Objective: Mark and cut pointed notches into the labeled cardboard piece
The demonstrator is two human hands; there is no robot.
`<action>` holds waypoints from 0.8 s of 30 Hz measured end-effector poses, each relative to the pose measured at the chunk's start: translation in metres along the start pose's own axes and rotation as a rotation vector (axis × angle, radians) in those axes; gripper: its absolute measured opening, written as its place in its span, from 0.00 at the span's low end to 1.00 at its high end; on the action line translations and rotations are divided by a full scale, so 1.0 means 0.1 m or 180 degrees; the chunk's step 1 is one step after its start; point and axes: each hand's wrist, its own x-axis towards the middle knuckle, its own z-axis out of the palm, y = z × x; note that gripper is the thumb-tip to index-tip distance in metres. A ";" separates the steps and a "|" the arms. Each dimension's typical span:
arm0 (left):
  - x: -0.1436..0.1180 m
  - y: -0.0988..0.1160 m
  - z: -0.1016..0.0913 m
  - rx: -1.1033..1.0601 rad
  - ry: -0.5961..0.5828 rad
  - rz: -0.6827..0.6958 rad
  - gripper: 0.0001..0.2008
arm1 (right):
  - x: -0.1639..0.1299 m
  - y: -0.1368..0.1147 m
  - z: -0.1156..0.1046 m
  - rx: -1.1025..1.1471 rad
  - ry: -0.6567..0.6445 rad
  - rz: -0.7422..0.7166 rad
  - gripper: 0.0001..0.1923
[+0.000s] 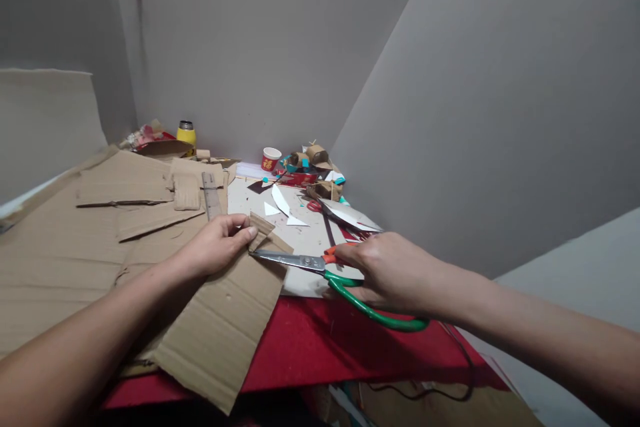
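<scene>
Red table (pixel 320 347) of cardboard scraps (pixel 125 180) (metal ruler (pixel 211 195) among them).

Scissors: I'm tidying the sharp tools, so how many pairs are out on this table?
2. Green-handled scissors in the right hand, blades at the cardboard piece; a red-handled pair farther back among paper scraps. Clutter may hide more.

Desk (pixel 320 340), red-covered. Steel ruler (pixel 211 195) lying flat on stacked brown cardboard sheets (pixel 125 180), 11 o'clock. Yellow flask with dark cap (pixel 186 133), far 11 o'clock. Red-and-white paper cup (pixel 271 159), 12 o'clock. Heap of brown cardboard rolls and teal scraps (pixel 313 167), 1 o'clock. White paper offcuts (pixel 283 203) on pale board, centre. Grey partition walls (pixel 475 113) behind.
</scene>
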 end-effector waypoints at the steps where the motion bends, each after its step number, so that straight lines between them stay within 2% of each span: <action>1: 0.00 0.01 0.00 -0.0001 -0.0054 0.0000 0.12 | -0.01 0.00 0.00 0.0002 0.0022 -0.0031 0.06; 9: -0.03 0.10 -0.04 -0.0160 -0.0575 -0.0183 0.14 | -0.07 0.01 0.01 -0.0183 0.0248 -0.0132 0.07; 16: -0.05 0.16 -0.05 -0.0194 -0.0741 -0.0252 0.12 | -0.11 0.03 0.08 0.0040 0.0348 -0.0229 0.08; 24: -0.06 0.20 -0.04 -0.0273 -0.0934 -0.0314 0.11 | -0.13 0.08 0.13 0.0115 0.0279 -0.0328 0.08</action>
